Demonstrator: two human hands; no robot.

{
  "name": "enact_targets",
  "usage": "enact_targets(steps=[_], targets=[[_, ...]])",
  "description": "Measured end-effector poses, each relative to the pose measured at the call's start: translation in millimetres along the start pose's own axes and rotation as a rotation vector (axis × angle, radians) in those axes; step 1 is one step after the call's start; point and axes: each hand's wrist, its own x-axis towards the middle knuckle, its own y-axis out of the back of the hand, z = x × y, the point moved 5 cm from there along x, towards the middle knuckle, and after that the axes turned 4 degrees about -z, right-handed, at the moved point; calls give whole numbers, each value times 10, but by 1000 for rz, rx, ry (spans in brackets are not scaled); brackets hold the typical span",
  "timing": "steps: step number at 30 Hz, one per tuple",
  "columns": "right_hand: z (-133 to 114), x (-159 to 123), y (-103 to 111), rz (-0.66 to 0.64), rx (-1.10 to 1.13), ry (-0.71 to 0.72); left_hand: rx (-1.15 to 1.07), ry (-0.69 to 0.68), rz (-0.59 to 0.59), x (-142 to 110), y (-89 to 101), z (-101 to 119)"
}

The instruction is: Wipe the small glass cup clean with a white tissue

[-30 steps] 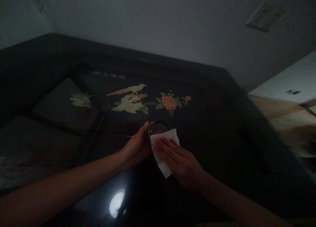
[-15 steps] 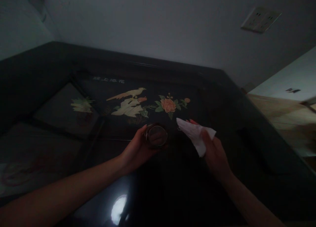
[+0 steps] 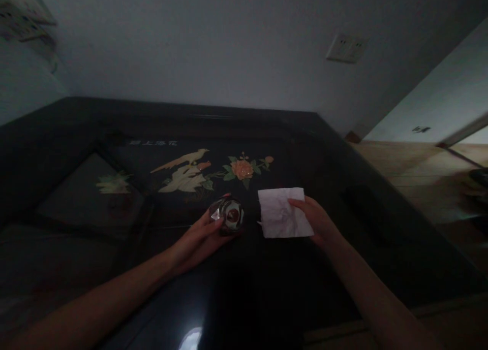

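Observation:
My left hand is closed around a small round glass vessel, shiny and rounded, held above the dark table. Dim light hides whether it is a cup or a jar. To its right, my right hand pinches the right edge of a creased white paper tissue, thumb on top. The tissue is spread flat into a rough square, apart from the glass by a short gap.
The glossy dark tabletop carries a decoration of a bird and a pink flower. A pale wall with a socket plate rises behind it. More sockets are at upper left. Wooden floor lies right.
The tissue has gone from folded and bunched to spread flat. The glass vessel has turned in my left hand, showing a different side. The camera view has shifted.

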Motion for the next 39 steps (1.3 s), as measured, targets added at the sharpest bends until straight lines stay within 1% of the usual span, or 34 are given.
enact_targets(steps=[3,6,9,11,13,15,17,19,20,22,25,28,32,39], targets=[[-69,49,87,-72,-108,69,126,-2,16,-45,-60,13],[-177,90,224,-126,-265,169,266,-3,25,-43,-158,60],[-299,106,343,-175,-454,301,376,-37,37,50,-294,138],[-344,122,403,-193,-640,359,400,-52,24,176,-412,180],[-356,155,461,-192,-808,381,419,-66,13,356,-536,212],[-356,194,518,-186,-897,390,516,-82,-12,590,-666,230],[-356,228,567,-186,-920,395,726,-179,-39,860,-798,256],[-358,250,605,-187,-941,399,1003,-314,-24,1141,-907,254],[-358,259,620,-189,-949,399,1103,-375,-36,1281,-958,225],[-352,278,644,-198,-959,391,1217,-495,-24,1543,-1017,142],[-337,319,671,-211,-964,378,1323,-642,58,1853,-1016,-11],[-318,367,701,-214,-958,367,1346,-689,102,2039,-948,-164],[-294,410,745,-207,-942,354,1379,-718,100,2096,-858,-288],[-306,402,736,-190,-922,377,1436,-695,10,2075,-805,-362]])
